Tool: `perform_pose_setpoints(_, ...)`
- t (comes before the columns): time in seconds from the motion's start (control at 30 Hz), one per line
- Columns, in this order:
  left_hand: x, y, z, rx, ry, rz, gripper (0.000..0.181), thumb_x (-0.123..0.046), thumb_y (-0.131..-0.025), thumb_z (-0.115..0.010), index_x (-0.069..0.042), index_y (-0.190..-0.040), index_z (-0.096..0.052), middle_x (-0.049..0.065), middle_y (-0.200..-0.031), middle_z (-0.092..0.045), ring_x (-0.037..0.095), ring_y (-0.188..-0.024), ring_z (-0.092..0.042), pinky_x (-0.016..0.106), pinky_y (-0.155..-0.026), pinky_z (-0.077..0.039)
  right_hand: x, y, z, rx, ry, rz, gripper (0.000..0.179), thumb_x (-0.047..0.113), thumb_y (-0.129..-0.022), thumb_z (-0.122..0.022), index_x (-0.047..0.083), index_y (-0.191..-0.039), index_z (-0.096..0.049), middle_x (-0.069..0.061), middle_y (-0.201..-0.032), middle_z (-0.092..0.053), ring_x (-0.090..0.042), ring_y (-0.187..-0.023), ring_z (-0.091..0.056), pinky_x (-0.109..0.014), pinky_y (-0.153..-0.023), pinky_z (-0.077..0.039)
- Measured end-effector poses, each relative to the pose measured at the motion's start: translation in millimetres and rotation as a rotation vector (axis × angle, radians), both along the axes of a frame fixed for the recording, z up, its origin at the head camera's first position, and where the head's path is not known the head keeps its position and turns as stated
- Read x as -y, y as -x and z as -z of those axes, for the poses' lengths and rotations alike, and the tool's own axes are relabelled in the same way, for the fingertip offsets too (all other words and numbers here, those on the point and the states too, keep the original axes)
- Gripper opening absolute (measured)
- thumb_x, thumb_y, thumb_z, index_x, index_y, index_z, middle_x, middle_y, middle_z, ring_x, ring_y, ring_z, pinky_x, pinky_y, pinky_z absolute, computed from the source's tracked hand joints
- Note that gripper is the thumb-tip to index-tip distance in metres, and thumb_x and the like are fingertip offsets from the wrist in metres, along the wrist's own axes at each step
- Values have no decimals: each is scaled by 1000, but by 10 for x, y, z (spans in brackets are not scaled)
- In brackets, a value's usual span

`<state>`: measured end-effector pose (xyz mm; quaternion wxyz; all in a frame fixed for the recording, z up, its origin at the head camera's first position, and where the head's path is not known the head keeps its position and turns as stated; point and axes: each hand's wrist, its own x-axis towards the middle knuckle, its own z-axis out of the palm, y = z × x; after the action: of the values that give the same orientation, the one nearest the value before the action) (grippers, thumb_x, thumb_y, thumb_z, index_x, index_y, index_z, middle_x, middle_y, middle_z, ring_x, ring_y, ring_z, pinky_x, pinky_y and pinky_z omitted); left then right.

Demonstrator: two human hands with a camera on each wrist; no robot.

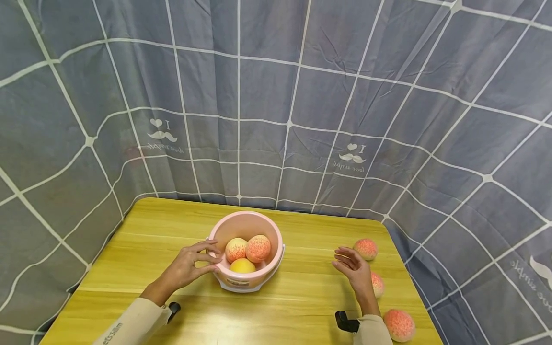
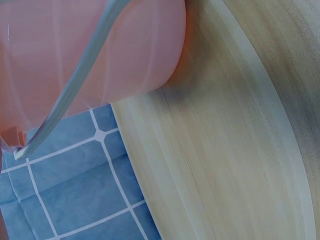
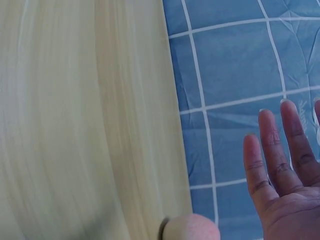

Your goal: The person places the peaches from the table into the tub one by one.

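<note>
A pink bucket (image 1: 245, 218) stands upright on the table, with a pale handle (image 2: 82, 75) hanging down its side. Inside it lie two peaches, one mostly red (image 1: 258, 248) and one paler (image 1: 235, 249), beside a yellow round fruit (image 1: 242, 266). My left hand (image 1: 189, 263) holds the bucket's left rim, fingers over the edge and thumb lower on the near side. Off to the right, my right hand (image 1: 355, 273) is raised over the table with loosely bent fingers and nothing in them. Its spread fingers (image 3: 272, 150) show in the right wrist view.
Three more peaches lie in a row along the table's right side: a far one (image 1: 365, 249), a middle one (image 1: 377, 285) partly behind my right hand, and a near one (image 1: 399, 325). A grey checked curtain (image 1: 267, 96) surrounds the wooden table (image 1: 172, 225).
</note>
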<state>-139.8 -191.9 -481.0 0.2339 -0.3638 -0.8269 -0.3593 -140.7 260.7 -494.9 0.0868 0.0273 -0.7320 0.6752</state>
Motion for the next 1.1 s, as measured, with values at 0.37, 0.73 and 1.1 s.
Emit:
perform_pose_setpoints(0.37,-13,-33,35,3,3,-9,27,-1,-61,-86,-9,-87,-79,1,-100,-69,36,-104,-62,8,-101,-35,-182,-150,56,48,-42,42,48,-2,-83,-72,-9,-126,-52,-15,-118,-62,-15,-104,-64,-20,-83,-55)
perform_pose_setpoints(0.73,3,17,25,-8,0,0,29,0,-60,-86,-9,-86,-79,2,-100,-68,37,-104,-61,6,-102,-33,-349,-251,65,11,22,106,42,-8,-81,-72,-8,-120,-56,-2,-107,-68,-12,-99,-66,-20,-82,-55)
perform_pose_setpoints(1.1,1,23,24,-4,-5,4,28,-1,-60,-86,-8,-86,-79,4,-100,-69,39,-104,-62,7,-103,-33,-655,-246,348,-163,135,12,54,-7,-81,-72,-2,-131,-53,-6,-117,-65,-15,-104,-65,-20,-85,-54)
